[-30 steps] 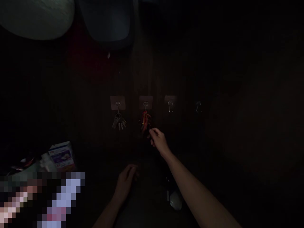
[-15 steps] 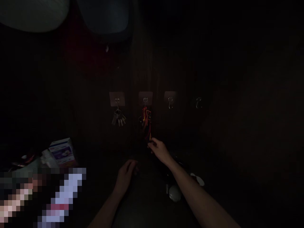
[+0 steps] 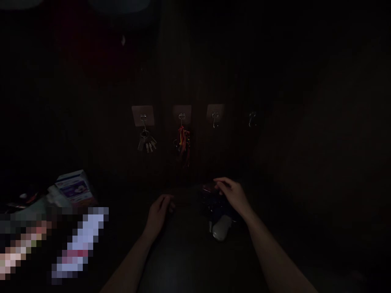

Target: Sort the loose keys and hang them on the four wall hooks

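Dim light covers a dark wooden surface with several small metal hooks on pale adhesive pads. A bunch of metal keys [image 3: 147, 141] hangs from the leftmost hook [image 3: 143, 120]. From the second hook [image 3: 182, 119] hangs a bunch with red and yellow tags [image 3: 183, 142]. My right hand [image 3: 230, 193] lies over a dark object [image 3: 212, 199], fingers lightly curled, with no visible grip. Below it sits a pale rounded object [image 3: 221, 227]. My left hand [image 3: 159, 212] hangs loosely curled, holding nothing visible.
Two more hooks [image 3: 215, 119] [image 3: 252, 119] hold nothing visible. A printed carton [image 3: 75, 189] stands at lower left beside a pixelated, unreadable patch [image 3: 76, 244]. The darkness hides most of the surroundings.
My right hand has moved down and rightward, away from the tagged bunch, to the dark object. The hooks sit higher in the view, and the picture is darker.
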### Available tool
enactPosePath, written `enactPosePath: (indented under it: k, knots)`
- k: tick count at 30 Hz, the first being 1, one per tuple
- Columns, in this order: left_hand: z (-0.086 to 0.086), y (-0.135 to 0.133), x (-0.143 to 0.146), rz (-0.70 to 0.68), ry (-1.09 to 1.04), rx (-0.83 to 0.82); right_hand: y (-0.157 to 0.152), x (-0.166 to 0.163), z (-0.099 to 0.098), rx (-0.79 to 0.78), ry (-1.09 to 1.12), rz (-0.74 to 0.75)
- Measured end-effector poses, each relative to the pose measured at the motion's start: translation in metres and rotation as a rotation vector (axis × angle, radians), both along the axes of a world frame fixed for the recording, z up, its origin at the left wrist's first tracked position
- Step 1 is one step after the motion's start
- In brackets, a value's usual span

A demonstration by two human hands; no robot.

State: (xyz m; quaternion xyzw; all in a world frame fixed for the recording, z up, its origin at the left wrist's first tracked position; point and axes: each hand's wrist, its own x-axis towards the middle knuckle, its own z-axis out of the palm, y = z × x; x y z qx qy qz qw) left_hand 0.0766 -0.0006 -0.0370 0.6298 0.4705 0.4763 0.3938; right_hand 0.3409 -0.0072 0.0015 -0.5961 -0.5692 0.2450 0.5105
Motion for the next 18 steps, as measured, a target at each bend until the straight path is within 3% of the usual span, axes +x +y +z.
enactPosePath:
  k: [8, 13, 18]
  knots:
    - [-0.003, 0.002, -0.003, 0.032, -0.012, 0.006, 0.007, 0.029, -0.022, -0.035, -0.180, -0.106]
    - [-0.001, 0.000, -0.003, 0.028, -0.015, -0.008, 0.004, 0.049, -0.022, -0.142, -0.406, -0.237]
    - [-0.001, 0.000, -0.004, 0.042, -0.009, -0.009, 0.000, 0.067, -0.021, -0.225, -0.444, -0.306]
